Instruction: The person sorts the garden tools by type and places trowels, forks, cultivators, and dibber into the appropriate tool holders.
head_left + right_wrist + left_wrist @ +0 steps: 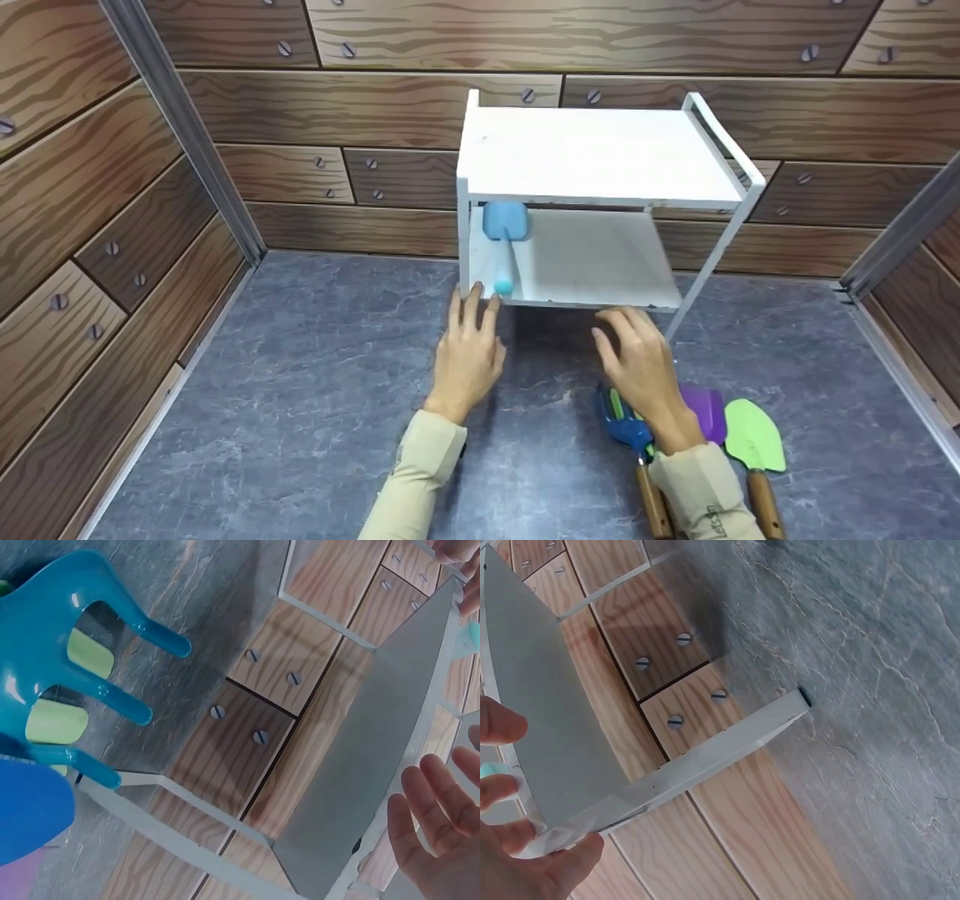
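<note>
A white two-tier shelf cart stands against the back wall. On the left of its lower tier lies a light-blue toy shovel, scoop towards the back and handle end at the front edge. My left hand has its fingers stretched to the cart's front-left corner, beside the shovel handle; in the left wrist view its fingertips touch the frame there. My right hand hovers near the front right of the lower tier, fingers loosely bent and holding nothing. In the right wrist view, the right fingers are apart from the shelf edge.
Under and beside my right forearm lie a blue hand fork with a wooden handle, a purple scoop and a light-green shovel. Wood-patterned walls with metal corner posts enclose the grey marbled floor.
</note>
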A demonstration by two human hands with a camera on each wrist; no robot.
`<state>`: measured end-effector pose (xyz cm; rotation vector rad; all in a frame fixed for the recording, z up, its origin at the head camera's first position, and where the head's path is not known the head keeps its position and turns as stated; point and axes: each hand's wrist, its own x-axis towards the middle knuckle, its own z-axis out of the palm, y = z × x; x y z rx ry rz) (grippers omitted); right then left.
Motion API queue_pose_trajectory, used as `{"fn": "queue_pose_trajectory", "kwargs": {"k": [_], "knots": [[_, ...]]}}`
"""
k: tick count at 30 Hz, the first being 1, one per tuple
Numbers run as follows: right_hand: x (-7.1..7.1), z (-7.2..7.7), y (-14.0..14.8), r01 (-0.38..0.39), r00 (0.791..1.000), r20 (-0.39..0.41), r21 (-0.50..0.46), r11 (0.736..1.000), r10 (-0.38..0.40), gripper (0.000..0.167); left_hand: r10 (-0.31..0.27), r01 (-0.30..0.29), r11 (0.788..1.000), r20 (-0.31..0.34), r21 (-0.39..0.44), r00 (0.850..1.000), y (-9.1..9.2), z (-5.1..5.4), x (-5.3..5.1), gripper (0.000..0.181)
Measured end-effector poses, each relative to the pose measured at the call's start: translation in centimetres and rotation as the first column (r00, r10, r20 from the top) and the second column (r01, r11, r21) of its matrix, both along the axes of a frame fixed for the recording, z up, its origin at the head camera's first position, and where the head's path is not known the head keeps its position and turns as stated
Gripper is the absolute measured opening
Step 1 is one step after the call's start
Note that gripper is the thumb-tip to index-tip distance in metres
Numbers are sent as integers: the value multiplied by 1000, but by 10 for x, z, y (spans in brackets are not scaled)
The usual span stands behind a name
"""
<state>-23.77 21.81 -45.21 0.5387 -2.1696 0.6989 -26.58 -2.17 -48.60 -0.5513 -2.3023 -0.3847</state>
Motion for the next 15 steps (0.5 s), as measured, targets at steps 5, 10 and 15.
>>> {"fn": "queue_pose_trajectory", "kwargs": {"k": [5,10,15], "knots": [[4,-1,6,17,1000,-1,25,1000,-17,16,-2,2,1000,10,1,1000,0,1,1,57],[8,-1,10,26,1000,10,41,999,-27,15,1,-1,1000,16,8,1000,0,1,0,59],[13,-1,14,35,999,23,55,998,-37,13,-1,1,1000,27,7,1000,0,2,1,60]]}}
